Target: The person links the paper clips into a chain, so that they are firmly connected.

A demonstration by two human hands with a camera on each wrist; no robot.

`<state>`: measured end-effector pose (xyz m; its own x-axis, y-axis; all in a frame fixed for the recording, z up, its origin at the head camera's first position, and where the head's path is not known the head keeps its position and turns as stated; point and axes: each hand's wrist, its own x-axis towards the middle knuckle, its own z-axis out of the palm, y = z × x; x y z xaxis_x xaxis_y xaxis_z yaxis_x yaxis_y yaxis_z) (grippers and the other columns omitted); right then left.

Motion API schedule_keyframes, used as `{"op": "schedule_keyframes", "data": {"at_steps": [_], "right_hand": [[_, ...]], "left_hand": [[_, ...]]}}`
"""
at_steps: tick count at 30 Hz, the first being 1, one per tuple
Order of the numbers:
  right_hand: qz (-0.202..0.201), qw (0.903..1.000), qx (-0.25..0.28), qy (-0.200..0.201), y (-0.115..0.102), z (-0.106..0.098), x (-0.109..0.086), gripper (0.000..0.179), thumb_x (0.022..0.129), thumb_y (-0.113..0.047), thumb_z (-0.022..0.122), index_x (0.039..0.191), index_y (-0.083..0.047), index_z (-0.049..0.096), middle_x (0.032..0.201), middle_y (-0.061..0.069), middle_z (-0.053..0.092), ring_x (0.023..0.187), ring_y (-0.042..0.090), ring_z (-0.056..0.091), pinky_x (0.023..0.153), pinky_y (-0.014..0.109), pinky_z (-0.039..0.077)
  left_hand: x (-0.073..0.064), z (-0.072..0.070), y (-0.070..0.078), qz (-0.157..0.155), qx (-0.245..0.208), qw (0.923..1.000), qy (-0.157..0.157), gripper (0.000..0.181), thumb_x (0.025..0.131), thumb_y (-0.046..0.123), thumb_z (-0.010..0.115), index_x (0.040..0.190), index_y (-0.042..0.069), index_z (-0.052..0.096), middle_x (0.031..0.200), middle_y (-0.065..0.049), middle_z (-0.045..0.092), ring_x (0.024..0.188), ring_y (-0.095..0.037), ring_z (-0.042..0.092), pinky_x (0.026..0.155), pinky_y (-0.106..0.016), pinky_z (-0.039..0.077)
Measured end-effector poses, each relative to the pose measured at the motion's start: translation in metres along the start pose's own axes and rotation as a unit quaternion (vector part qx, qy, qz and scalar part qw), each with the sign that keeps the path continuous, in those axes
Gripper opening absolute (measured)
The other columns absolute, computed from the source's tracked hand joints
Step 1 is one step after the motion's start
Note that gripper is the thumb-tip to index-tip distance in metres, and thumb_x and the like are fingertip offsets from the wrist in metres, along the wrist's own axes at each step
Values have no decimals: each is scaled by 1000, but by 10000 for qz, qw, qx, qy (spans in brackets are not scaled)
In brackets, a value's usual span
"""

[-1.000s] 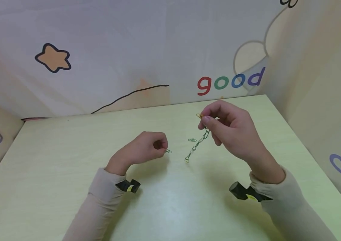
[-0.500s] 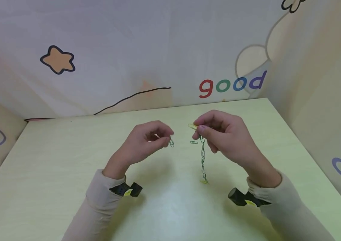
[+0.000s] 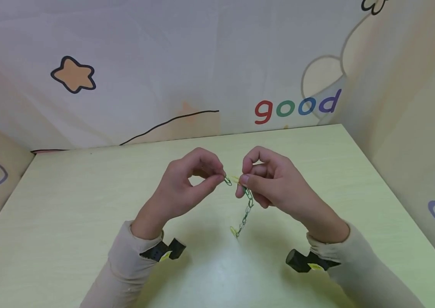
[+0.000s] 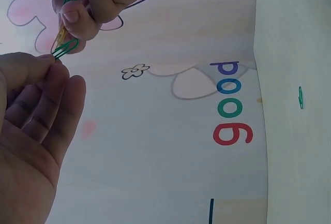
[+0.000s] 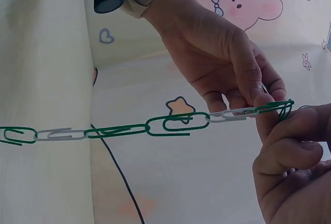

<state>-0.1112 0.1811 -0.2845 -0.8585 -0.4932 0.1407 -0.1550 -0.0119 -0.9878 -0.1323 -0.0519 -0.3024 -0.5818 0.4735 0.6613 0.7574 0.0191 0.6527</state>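
Observation:
Between thumb and finger, my left hand pinches a green paperclip. My right hand pinches a yellow paperclip at the top of a paperclip chain. Green and white links hang below that hand, ending in another yellow paperclip. Up close in the left wrist view, the held green paperclip overlaps the yellow one; whether they are hooked together I cannot tell. The right wrist view has the chain's links running away from the right fingers.
A loose green paperclip lies on the pale table; in the head view the right hand hides it. Printed cloth walls stand around the table's back and sides. Both wrists carry black cameras.
Both hands have come together, the left rising and moving right, the right moving left and down. The chain straightened downward, then swung left at its lower end.

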Motion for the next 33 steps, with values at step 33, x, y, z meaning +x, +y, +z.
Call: {"op": "schedule_keyframes", "data": {"at_steps": [33], "right_hand": [[62, 9965, -550, -619, 9, -3, 4, 26, 102, -12, 54, 124, -9, 66, 92, 12, 68, 50, 28, 48, 43, 27, 34]], "left_hand": [[1, 7, 6, 233, -641, 9952, 700, 15, 86, -12, 62, 87, 1, 57, 82, -8, 62, 63, -17, 60, 54, -28, 51]]}}
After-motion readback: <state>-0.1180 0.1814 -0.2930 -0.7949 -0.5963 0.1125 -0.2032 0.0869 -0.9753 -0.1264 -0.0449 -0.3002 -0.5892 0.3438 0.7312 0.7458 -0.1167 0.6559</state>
